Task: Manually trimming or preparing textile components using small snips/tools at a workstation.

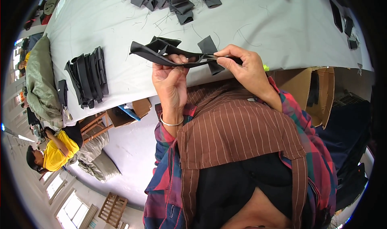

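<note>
My left hand [171, 77] is closed on a folded black fabric piece [161, 57], its thumb and fingers pinching the lower edge just above the table's near edge. The fabric's loose folds stick out to the left. At its right end, my right hand [242, 65] pinches a slim tool with a pale metal tip [207, 58], mostly hidden by the fingers. A small black fabric piece [207, 44] shows just behind that tip. Farther back on the white-covered table [121, 31] lies a heap of black fabric pieces [177, 3].
A row of folded black pieces [88, 77] stands at the table's left. Loose threads are scattered over the cover. Below the table's right side is a cardboard box [324, 94]. A grey-green covered bundle [42, 81] lies beyond the left edge, near a person in yellow [60, 152].
</note>
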